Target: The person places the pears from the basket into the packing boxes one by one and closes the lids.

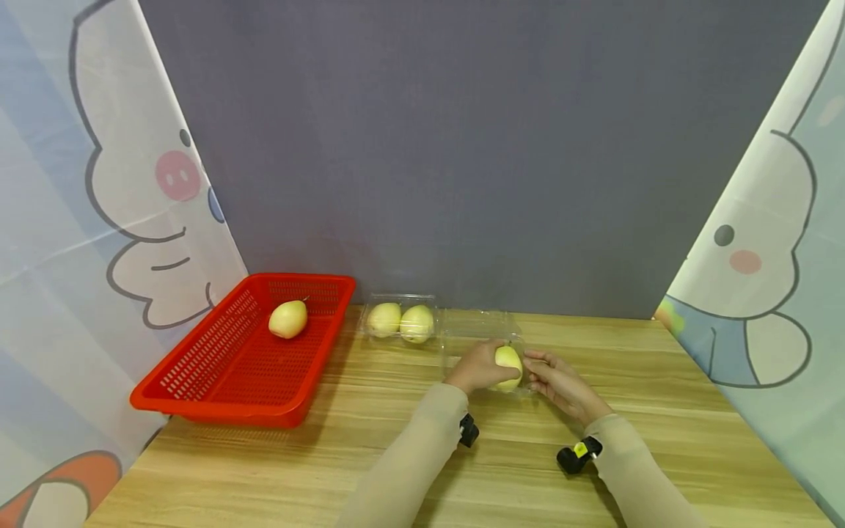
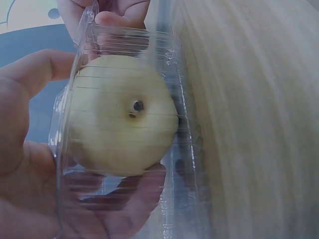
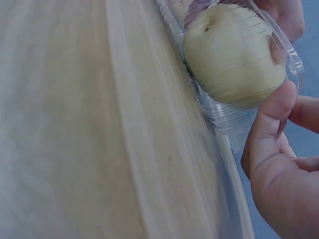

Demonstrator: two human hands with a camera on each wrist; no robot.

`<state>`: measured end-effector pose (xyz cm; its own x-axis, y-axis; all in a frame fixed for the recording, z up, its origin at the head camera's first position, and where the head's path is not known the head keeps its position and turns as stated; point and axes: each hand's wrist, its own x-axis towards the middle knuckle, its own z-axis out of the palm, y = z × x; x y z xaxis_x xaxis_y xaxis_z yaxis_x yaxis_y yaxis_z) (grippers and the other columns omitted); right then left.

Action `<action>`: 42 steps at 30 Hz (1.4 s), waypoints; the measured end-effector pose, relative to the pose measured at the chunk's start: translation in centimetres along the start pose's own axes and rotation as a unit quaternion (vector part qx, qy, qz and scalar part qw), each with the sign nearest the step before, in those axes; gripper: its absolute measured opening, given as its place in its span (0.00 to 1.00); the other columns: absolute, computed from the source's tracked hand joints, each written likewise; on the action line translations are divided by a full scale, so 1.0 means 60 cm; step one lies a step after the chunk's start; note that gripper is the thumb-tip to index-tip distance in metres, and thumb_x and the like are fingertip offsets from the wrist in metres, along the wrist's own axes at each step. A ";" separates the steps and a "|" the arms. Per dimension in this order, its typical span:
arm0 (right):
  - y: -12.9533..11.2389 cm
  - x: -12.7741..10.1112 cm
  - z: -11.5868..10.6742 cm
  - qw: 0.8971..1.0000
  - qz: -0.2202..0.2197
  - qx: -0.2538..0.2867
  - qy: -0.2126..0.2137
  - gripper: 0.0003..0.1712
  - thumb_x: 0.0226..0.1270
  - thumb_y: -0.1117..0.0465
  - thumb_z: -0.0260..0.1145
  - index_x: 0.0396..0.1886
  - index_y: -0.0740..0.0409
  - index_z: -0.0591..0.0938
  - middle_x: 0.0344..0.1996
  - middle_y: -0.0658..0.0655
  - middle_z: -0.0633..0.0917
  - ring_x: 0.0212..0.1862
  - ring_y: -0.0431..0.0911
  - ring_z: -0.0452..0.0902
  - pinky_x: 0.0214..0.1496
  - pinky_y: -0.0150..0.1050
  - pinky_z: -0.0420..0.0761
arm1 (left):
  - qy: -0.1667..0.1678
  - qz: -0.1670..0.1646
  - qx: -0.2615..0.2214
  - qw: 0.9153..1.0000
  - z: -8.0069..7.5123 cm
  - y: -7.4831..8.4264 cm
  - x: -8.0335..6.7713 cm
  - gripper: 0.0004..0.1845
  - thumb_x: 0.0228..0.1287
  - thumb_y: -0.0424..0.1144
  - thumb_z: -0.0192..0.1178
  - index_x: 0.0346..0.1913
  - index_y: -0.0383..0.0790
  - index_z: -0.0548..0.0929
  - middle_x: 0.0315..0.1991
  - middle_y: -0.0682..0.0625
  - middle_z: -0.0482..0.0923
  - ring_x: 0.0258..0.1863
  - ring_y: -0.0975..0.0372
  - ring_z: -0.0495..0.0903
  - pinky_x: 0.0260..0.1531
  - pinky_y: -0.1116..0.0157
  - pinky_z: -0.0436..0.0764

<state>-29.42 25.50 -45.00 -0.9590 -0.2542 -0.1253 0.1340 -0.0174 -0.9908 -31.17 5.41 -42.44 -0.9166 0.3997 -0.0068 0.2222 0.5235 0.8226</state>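
Note:
A pale yellow pear (image 1: 507, 367) sits at the right end of an open clear plastic clamshell box (image 1: 478, 323), its lid tipped back. My left hand (image 1: 478, 367) grips this pear, thumb on the near side and fingers reaching behind it. Seen from the left wrist, the pear's blossom end (image 2: 138, 105) faces out through the ribbed clear wall. At the box's right edge, my right hand (image 1: 561, 385) pinches the plastic rim between thumb and forefinger; the right wrist view shows that thumb (image 3: 279, 107) against the rim, close to the pear.
Left of the open box stands another clear box (image 1: 401, 299) with two pears (image 1: 384, 320) in it. A red plastic basket (image 1: 315, 367) on the left holds one pear (image 1: 288, 320). All stand on a wood-grain table (image 1: 264, 469), with a grey panel (image 1: 449, 161) behind.

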 end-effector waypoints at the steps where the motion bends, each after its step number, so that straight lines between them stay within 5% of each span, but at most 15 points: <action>1: 0.000 0.000 0.000 1.000 -0.001 -0.001 -0.001 0.33 0.80 0.61 0.55 0.72 0.74 0.53 0.39 0.52 0.72 0.35 0.37 0.69 0.35 0.26 0.77 | -0.001 -0.001 0.002 1.000 0.001 0.000 0.001 0.40 0.57 0.49 0.70 0.72 0.41 0.70 0.46 0.54 0.79 0.28 0.62 0.78 0.27 0.65 0.79; 15: 0.002 0.000 0.000 1.000 -0.008 0.002 -0.001 0.33 0.80 0.59 0.54 0.72 0.73 0.54 0.41 0.52 0.73 0.36 0.37 0.69 0.36 0.27 0.77 | -0.007 -0.020 -0.012 1.000 0.003 0.007 -0.005 0.42 0.58 0.50 0.71 0.73 0.38 0.68 0.47 0.50 0.80 0.33 0.60 0.78 0.33 0.61 0.81; 26: 0.008 0.001 -0.002 1.000 -0.011 -0.003 -0.010 0.33 0.81 0.59 0.53 0.73 0.74 0.53 0.42 0.52 0.73 0.36 0.36 0.69 0.36 0.26 0.77 | -0.008 -0.028 0.010 1.000 0.000 0.010 -0.007 0.41 0.61 0.56 0.68 0.73 0.41 0.69 0.67 0.44 0.72 0.59 0.49 0.77 0.55 0.49 0.78; 36: 0.005 0.000 -0.003 1.000 -0.011 0.003 -0.014 0.34 0.81 0.60 0.52 0.73 0.75 0.51 0.41 0.53 0.73 0.35 0.36 0.69 0.36 0.26 0.77 | -0.011 -0.011 -0.005 1.000 -0.011 0.012 -0.012 0.39 0.63 0.53 0.68 0.73 0.40 0.69 0.51 0.48 0.81 0.34 0.62 0.79 0.39 0.60 0.81; 42: 0.005 -0.001 -0.004 1.000 -0.012 0.005 -0.013 0.33 0.81 0.60 0.53 0.73 0.75 0.52 0.41 0.52 0.73 0.35 0.36 0.69 0.36 0.26 0.77 | -0.005 -0.001 0.032 0.999 -0.024 0.021 -0.016 0.36 0.64 0.54 0.66 0.71 0.42 0.72 0.57 0.47 0.79 0.41 0.60 0.81 0.42 0.58 0.81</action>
<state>-29.36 25.73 -45.32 -0.9553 -0.2783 -0.0995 0.1131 -0.0331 -0.9930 -30.47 4.61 -40.59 -0.9136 0.4064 -0.0136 0.2424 0.5712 0.7842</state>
